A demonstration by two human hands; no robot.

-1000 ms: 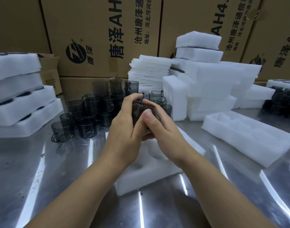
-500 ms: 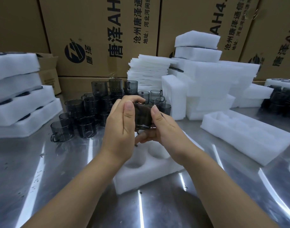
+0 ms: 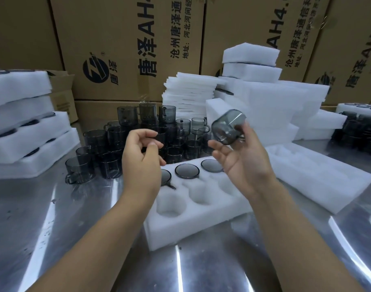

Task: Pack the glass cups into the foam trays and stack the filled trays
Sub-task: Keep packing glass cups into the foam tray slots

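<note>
Smoky glass cup [image 3: 227,130] sits tilted in fingertip grip of right hand [image 3: 245,163]; left hand [image 3: 141,163] loosely curled, empty.

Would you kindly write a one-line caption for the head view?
Right hand holds a tilted glass cup above a part-filled foam tray; left hand empty.

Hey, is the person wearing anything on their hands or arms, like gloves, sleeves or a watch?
Nothing shows. The left hand and right hand are bare, with no gloves or rings. The left forearm and right forearm are bare down to the picture's lower edge, with no sleeve, watch or wristband in view.
</note>
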